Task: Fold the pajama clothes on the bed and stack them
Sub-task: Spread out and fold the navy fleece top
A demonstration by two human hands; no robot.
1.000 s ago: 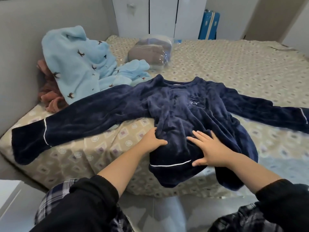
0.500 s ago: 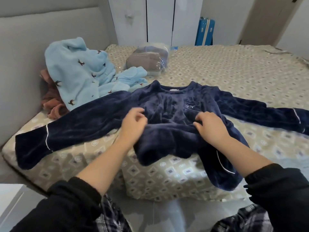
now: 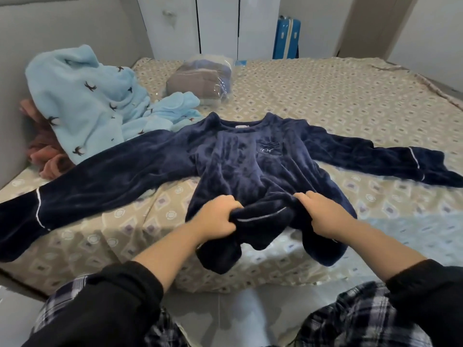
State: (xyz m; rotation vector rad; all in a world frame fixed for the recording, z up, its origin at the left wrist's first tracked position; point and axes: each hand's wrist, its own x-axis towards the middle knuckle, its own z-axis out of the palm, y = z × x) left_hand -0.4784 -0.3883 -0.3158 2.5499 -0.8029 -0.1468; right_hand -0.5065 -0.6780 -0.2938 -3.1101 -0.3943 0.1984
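Note:
A navy fleece pajama top [image 3: 240, 159] lies front up on the bed [image 3: 338, 101], both sleeves spread wide, white piping on the cuffs. Its lower hem hangs over the near bed edge. My left hand [image 3: 218, 216] grips the bunched hem on the left. My right hand [image 3: 323, 214] grips the same hem a little to the right, with the piped edge stretched between them. A light blue fleece pajama piece [image 3: 85, 101] with small dark bird prints lies crumpled at the back left, beside the headboard.
A pinkish-brown garment [image 3: 42, 151] is tucked under the light blue one. A plastic-wrapped folded bundle [image 3: 200, 81] sits mid-bed at the back. White wardrobe doors and a blue suitcase [image 3: 286, 38] stand beyond the bed. Grey floor tiles lie below the near edge.
Both hands pulled back from the middle of the top toward the near bed edge and now clutch its hem. The body of the top has been drawn straighter.

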